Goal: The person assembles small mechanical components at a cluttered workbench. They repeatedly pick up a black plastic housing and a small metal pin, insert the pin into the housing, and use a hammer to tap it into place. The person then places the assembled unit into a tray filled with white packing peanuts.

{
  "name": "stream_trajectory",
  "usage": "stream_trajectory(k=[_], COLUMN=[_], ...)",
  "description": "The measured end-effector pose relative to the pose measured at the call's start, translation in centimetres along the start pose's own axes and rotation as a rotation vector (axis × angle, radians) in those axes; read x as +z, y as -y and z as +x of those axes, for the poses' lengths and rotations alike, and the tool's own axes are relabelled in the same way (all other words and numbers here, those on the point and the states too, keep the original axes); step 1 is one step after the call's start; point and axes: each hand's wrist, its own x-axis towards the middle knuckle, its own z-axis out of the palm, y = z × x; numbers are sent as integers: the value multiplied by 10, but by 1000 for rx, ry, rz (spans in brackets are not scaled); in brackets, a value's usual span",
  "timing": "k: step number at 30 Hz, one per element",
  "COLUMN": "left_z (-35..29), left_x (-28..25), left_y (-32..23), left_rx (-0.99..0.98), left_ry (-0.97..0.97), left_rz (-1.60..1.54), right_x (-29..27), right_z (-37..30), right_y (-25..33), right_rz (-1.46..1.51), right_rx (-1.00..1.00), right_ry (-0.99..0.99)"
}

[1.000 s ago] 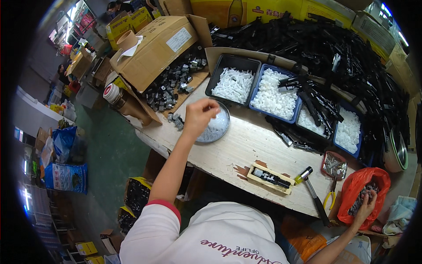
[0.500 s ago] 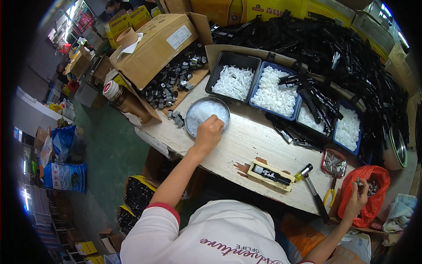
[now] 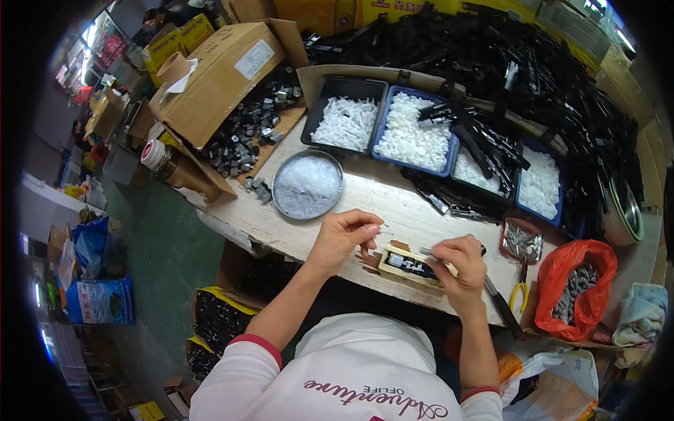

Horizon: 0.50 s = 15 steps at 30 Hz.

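My left hand (image 3: 344, 241) is over the table's front edge, thumb and forefinger pinched together; whatever is between them is too small to make out. My right hand (image 3: 461, 271) is above the right end of a cream-coloured holder (image 3: 383, 264), closed on a small grey part (image 3: 426, 251). In the holder lies a black mechanism with white and silvery pieces (image 3: 407, 264), partly hidden by the right hand. A round metal dish (image 3: 279, 208) of translucent whitish stuff is beyond my left hand. A hammer (image 3: 500, 302) lies right of my right hand, its head mostly covered.
Black and blue trays of white plastic pieces (image 3: 414, 133) line the back, before a heap of black parts (image 3: 491, 63). At right are yellow-handled pliers (image 3: 519, 295), a red tray (image 3: 521, 240) and a red bag (image 3: 546, 309) of grey pieces. A carton (image 3: 217, 77) stands at left.
My left hand has left the metal dish and come right, toward the holder. My right hand has moved left out of the red bag, bringing a small grey part over the holder.
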Motion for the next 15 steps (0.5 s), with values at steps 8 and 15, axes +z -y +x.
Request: stream_trajectory(k=[8,15], left_z=[-3,3], left_x=[25,24], left_y=[0,3], left_rx=[-192,-341], left_ry=[89,182], left_rz=[-133,-234], right_x=[8,5], right_z=[1,-3], right_y=[1,2], right_rz=[-24,-51], right_rx=[-71,-179], right_ry=[-13,31])
